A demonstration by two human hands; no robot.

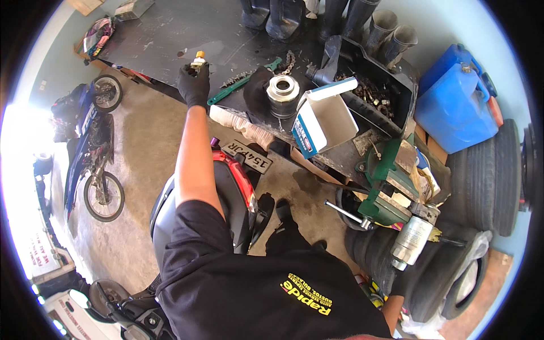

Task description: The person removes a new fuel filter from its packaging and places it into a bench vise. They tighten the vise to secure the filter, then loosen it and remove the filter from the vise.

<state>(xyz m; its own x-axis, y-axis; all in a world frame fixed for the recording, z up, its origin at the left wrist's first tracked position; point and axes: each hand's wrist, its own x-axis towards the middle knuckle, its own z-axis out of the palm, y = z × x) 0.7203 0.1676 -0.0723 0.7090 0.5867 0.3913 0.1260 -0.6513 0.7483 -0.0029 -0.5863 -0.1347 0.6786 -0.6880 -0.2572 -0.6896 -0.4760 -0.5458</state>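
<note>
My left hand (194,84), in a black glove, is stretched forward over the workbench (153,42). Its fingers are closed around a small fitting (199,58) with a yellow top and a pale collar. To its right lies a green-handled chain wrench (243,81), and beyond that a silver canister filter (283,93) stands upright. My right hand (395,279), also gloved in black, is low at the right, just below a tilted silver-white filter (412,238) with a dark head. Its fingers are hidden, and I cannot tell whether they grip that filter.
Beside the upright filter is an open blue-and-white box (326,122). A black tray (405,85) holds nuts and bolts. A green vise (382,190) sits on the bench's right edge, near blue jerrycans (459,99) and tyres (473,181). A scooter (226,192) stands under my left arm.
</note>
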